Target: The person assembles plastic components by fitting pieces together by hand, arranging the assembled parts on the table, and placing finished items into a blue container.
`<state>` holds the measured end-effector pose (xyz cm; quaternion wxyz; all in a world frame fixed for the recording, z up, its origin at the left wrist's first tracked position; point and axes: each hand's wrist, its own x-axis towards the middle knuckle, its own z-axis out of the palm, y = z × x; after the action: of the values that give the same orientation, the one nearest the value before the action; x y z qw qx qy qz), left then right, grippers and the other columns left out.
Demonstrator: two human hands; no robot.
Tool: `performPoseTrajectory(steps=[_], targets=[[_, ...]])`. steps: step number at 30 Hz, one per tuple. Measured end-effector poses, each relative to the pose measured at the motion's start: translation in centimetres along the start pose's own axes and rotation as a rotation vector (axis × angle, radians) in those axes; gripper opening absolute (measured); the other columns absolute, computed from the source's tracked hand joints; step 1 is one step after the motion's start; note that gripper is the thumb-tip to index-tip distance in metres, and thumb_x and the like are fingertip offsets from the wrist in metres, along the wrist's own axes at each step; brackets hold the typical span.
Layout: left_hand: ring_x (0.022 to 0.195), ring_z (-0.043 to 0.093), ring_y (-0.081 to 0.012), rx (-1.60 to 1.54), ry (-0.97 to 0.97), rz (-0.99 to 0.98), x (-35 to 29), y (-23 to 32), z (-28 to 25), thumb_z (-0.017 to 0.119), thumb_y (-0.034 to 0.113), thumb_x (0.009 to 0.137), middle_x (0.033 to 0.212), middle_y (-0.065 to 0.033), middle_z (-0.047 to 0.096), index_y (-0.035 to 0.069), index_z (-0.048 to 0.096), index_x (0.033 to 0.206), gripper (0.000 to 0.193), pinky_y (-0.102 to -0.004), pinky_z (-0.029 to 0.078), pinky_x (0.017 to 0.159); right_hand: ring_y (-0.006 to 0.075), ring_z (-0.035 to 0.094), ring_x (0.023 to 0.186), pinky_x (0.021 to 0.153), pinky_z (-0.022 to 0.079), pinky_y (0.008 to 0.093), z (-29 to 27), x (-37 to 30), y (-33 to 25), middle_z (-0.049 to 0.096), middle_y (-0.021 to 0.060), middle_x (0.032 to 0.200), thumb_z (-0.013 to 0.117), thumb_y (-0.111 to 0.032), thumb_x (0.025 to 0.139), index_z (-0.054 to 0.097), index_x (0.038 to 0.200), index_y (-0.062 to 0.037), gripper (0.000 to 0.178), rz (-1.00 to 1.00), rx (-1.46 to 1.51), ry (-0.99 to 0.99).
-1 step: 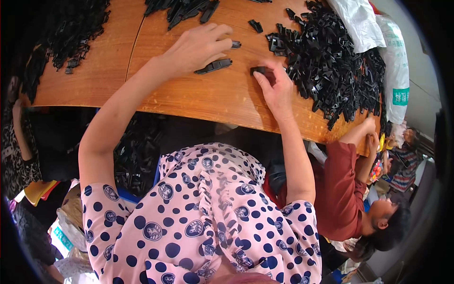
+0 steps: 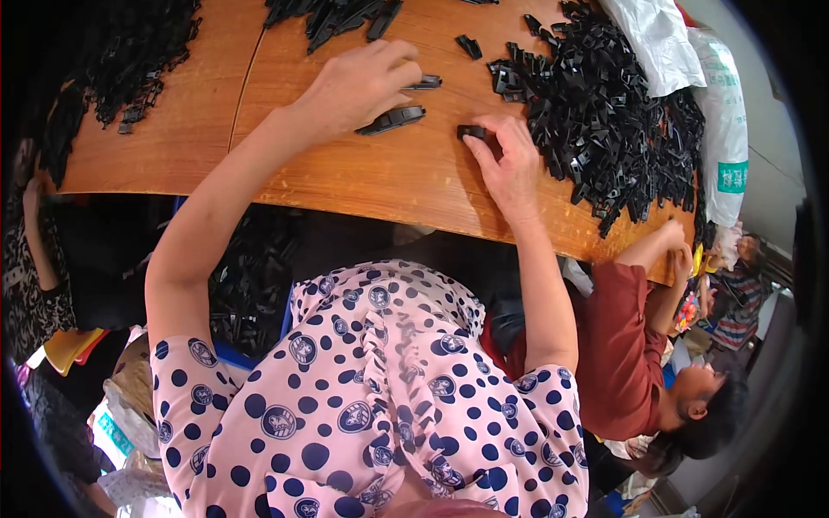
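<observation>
My right hand [image 2: 508,164] is pinching a small dark black plastic part [image 2: 471,132] between thumb and fingers, low over the wooden table [image 2: 319,177]. To its left, my left hand [image 2: 363,86] hovers with bent fingers spread apart from the thumb. Under its fingertips lies a slim black plastic clip-like piece [image 2: 427,82], partly covered by them. A longer black plastic piece [image 2: 393,119] rests just below the thumb. Neither of these two looks gripped.
A large heap of small black parts [image 2: 596,121] covers the right side, beside white plastic sacks [image 2: 721,129]. Long black pieces [image 2: 332,19] lie at the far edge, another pile [image 2: 129,60] at left. A co-worker in a dark red shirt [image 2: 617,354] sits close on my right.
My left hand has shifted slightly left, showing more of the slim piece beneath its fingers. The right hand has moved a touch, still pinching the small part.
</observation>
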<state>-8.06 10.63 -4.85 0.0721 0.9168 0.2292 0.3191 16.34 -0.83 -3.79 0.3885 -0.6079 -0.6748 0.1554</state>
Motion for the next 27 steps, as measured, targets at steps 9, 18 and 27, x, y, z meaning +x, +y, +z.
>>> performPoseTrajectory(steps=[9,18,27], targets=[[0.09,0.06,-0.0295,-0.143,-0.041,-0.199,-1.4,-0.8,0.7,0.07,0.016,0.089,0.098,-0.0085,0.056,0.004,0.063,0.101,0.018,-0.0405,0.051,0.077,0.0291,0.059,0.087,0.078,0.048,0.04,-2.1,3.0,-1.6,0.059,0.0075,0.085,0.079,-0.014,0.078,0.072,0.096,-0.0074,0.02,-0.288,-0.631,-0.275],[0.087,0.059,-0.0314,-0.322,0.041,-0.221,-1.6,-1.3,1.1,0.073,0.011,0.083,0.091,-0.01,0.056,0.0,0.061,0.096,0.02,-0.0415,0.049,0.075,0.0297,0.066,0.08,0.069,0.052,0.037,1.0,6.2,-1.6,0.066,0.0101,0.087,0.077,-0.014,0.082,0.07,0.099,-0.0028,0.022,-0.321,-0.339,-0.354],[0.091,0.061,-0.0319,-0.355,0.005,-0.252,-1.1,-1.1,1.0,0.072,0.011,0.084,0.093,-0.0095,0.058,0.001,0.062,0.096,0.019,-0.0414,0.05,0.076,0.0307,0.067,0.078,0.063,0.052,0.0401,3.1,7.3,-2.0,0.068,0.0085,0.088,0.076,-0.027,0.085,0.067,0.092,-0.0077,0.022,-0.246,-0.275,-0.361]])
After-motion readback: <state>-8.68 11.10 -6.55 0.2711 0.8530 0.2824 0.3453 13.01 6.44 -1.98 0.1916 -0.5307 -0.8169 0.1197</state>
